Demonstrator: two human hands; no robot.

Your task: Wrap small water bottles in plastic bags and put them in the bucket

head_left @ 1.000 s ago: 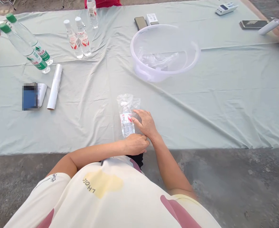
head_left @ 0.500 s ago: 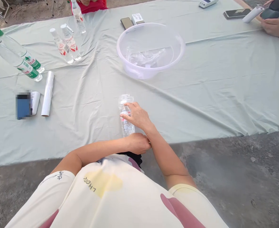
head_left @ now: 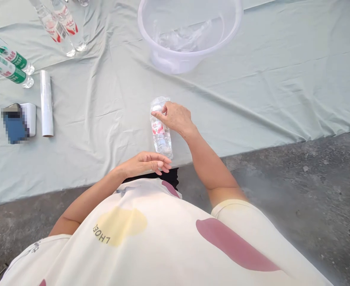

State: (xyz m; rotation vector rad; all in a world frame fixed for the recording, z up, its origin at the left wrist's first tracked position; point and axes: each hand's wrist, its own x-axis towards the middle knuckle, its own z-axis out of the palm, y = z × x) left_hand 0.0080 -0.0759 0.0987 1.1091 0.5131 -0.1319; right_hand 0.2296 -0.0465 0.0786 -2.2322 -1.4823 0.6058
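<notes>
The right hand (head_left: 177, 116) bends over the upper part of a small bottle (head_left: 157, 128), its thumb laid across the neck and its other fingers curled at the side; I cannot tell whether it truly grips or only presses. The bottle is just left of that hand, at the near edge of the bench (head_left: 112, 131), and seems to lie on its side. Its long axis runs away from the person's body, with the white cap at the far end beside the thumb and the base toward the left hand (head_left: 145, 163). That hand is loose, holding nothing, fingers extended to the right just beside the base.

The bottle is clear, ribbed plastic with a red-and-white label; thin, crinkled, glossy film (head_left: 160, 100) surrounds its cap. Beneath spreads a pale grey-green cloth (head_left: 252, 99), softly creased.

Beyond the right hand is a round, translucent lilac basin (head_left: 175, 63) with crumpled clear plastic (head_left: 183, 39) inside. Well to the left of both hands lies a smooth white roll (head_left: 47, 105), cylindrical and shiny, pointing away from the body. Farther left are a pixelated blue object (head_left: 15, 125) overlapping a rounded white one (head_left: 31, 119), and green-labelled bottles (head_left: 11, 71).
</notes>
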